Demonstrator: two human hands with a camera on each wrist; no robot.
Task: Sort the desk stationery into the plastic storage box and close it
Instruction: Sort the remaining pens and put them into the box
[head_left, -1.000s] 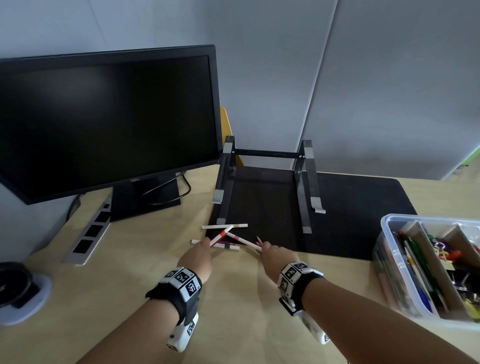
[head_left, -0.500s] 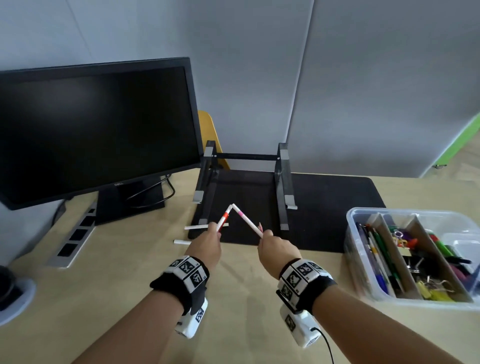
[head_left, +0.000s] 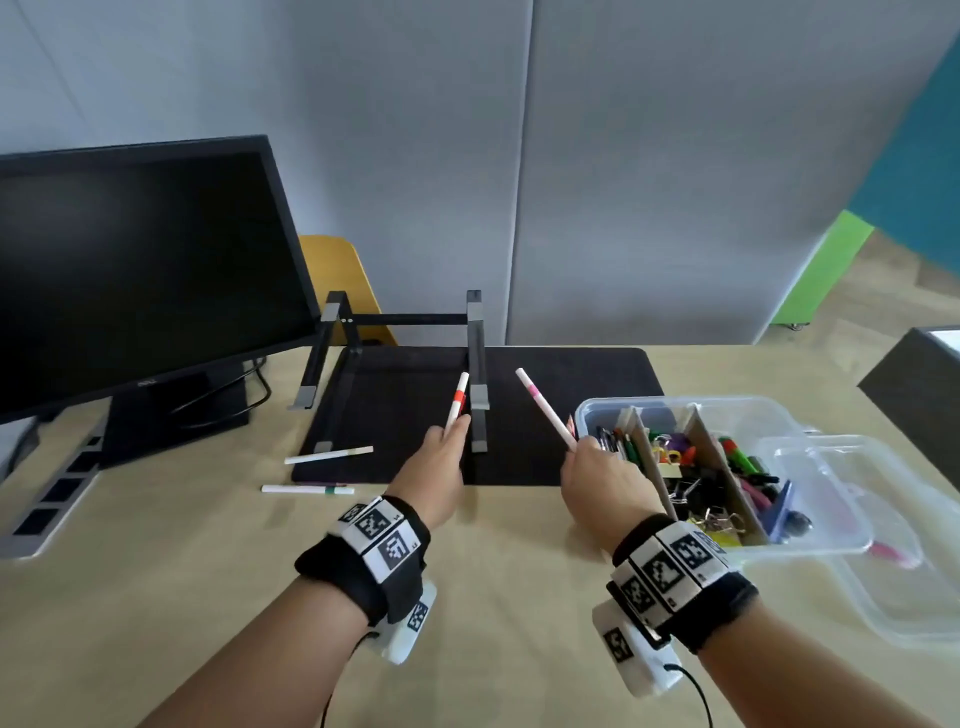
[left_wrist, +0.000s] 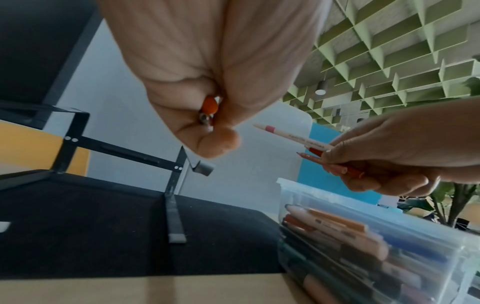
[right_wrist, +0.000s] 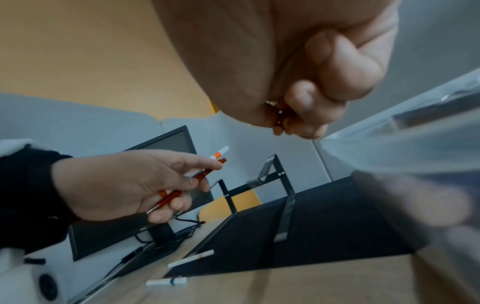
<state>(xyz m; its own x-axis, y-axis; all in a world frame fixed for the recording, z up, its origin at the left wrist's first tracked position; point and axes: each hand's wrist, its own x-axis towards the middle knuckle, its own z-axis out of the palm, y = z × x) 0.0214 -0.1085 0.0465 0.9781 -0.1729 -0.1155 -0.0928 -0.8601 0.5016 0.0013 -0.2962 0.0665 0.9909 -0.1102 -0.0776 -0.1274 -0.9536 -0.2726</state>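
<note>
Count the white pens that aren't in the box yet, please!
4. One with an orange band is in the left hand, one with a pink band in the right hand, and two lie on the desk. Both hands also hold red pencils.

I log bare forearms; each wrist wears a black strap (head_left: 363, 571) with white square-code tags, white camera pod (head_left: 402, 631) beneath, seemingly cabled.

Both hands (left_wrist: 207, 67) grip pens (storage box (left_wrist: 389, 246) nearby).
</note>
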